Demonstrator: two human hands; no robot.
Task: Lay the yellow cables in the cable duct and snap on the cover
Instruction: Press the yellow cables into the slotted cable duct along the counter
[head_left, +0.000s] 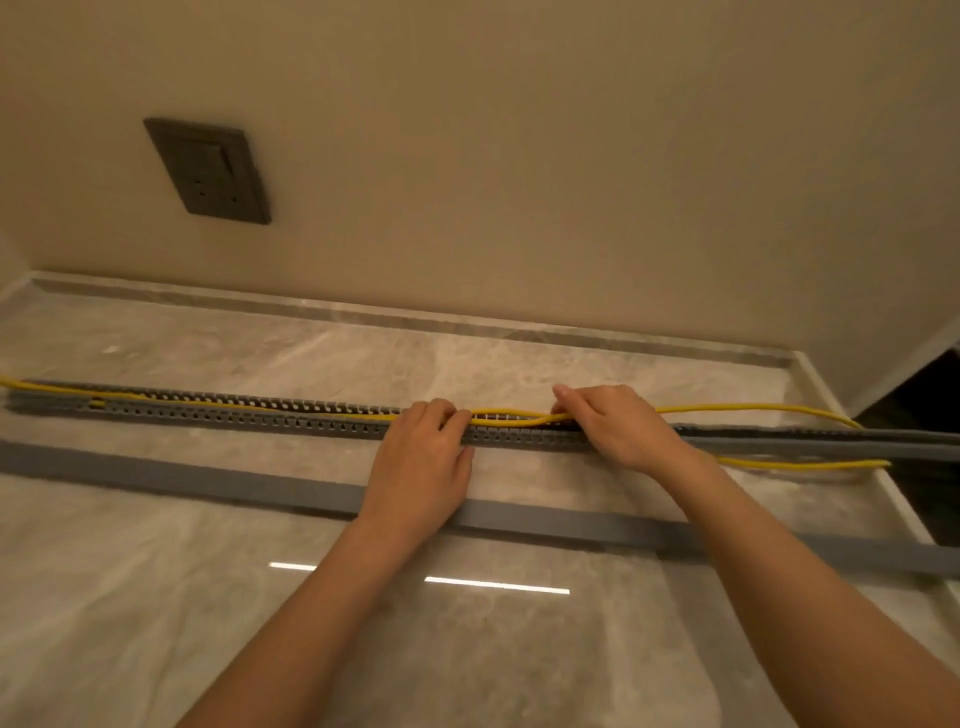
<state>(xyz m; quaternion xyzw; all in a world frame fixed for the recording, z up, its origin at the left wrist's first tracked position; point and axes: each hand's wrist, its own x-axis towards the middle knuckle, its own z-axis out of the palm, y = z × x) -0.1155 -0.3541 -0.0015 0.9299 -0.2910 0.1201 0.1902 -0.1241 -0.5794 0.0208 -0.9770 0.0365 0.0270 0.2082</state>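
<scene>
Two thin yellow cables (511, 417) running along slotted grey plastic cable duct (234, 411) on pale marbled stone table (156, 597). Left stretch already seated in channel; middle stretch bowed up between both hands, not yet down. Left hand (422, 462) palm-down on duct, fingers (451, 415) curled over near wall, pressing cables in, probably also steadying duct. Right hand (615, 426) pinching cables at far wall, likely guiding slack downward. Right of that, cables loop outside duct, one strand on table. Long flat grey cover strip (208, 480) parked nearer, parallel, ready for snapping on. Duct ends cut off at frame edges; fingertips hidden inside channel.
</scene>
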